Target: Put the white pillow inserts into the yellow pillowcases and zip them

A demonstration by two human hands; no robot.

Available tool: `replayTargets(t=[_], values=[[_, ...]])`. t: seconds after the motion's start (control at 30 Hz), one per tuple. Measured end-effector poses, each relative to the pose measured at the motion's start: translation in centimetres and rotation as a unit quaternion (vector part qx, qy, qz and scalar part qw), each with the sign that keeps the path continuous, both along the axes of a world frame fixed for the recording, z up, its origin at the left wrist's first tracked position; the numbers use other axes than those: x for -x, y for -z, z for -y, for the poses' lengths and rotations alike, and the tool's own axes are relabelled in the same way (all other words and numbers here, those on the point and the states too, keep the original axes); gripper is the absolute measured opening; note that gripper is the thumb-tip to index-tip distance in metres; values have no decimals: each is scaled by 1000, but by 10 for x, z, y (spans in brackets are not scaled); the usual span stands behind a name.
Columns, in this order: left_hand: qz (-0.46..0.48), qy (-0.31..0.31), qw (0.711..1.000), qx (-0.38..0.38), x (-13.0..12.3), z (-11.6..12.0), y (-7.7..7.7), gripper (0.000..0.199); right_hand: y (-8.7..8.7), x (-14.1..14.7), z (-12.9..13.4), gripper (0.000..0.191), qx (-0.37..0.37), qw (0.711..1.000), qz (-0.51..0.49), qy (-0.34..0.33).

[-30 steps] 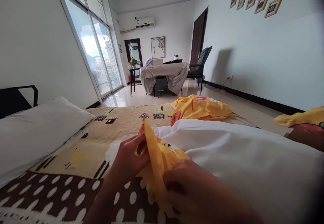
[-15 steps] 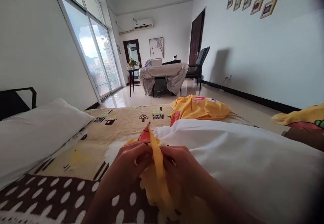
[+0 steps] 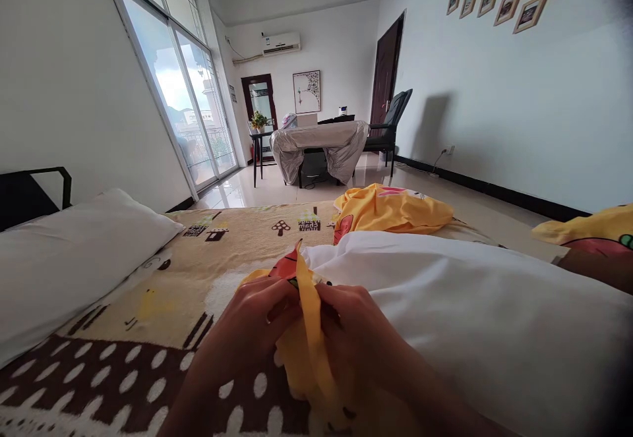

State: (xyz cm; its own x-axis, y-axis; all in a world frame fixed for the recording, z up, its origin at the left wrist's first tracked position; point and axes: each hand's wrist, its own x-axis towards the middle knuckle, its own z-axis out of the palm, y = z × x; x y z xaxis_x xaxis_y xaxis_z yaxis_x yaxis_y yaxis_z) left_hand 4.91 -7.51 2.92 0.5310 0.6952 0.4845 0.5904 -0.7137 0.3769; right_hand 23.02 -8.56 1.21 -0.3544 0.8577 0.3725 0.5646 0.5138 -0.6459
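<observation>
My left hand (image 3: 260, 315) pinches one side of a yellow patterned cloth (image 3: 310, 318), its fingers closed on the edge. My right hand (image 3: 349, 321) grips the same cloth from the other side, fingers closed too. Between the two hands a folded yellow strip stands up, with a red patch behind its top. The lower part of the cloth hangs toward me and is blurred. Right beside my right hand lies a large white pillow or quilt (image 3: 435, 292), partly behind my forearm.
A patterned blanket (image 3: 242, 226) covers the bed. Another white pillow (image 3: 89, 246) lies at left, and a bunched yellow cloth (image 3: 395, 209) lies beyond the white bedding. More yellow fabric (image 3: 593, 229) is at the right edge, near a forearm or leg. A covered table (image 3: 321, 137) stands behind.
The upright strip of yellow cloth has shifted slightly to the right at its top. Both hands keep their hold and have barely moved.
</observation>
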Motion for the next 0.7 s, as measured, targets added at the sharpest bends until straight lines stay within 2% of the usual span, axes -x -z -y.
replayTargets(t=[0.23,0.4,0.53,0.63,0.7], values=[[16,-16,998,56,2,6,-2,15,5,0,-6,16,-33,997,17,66],[-42,32,990,132,-2,10,-1,12,10,-1,-8,13,-51,996,14,74],[-78,76,984,144,-2,6,-2,8,9,-2,-7,16,-35,998,0,59],[-41,96,984,143,2,0,-2,10,7,-2,-7,15,-28,998,-8,55],[8,54,989,135,3,-6,0,8,5,-1,-6,15,-26,998,-8,52]])
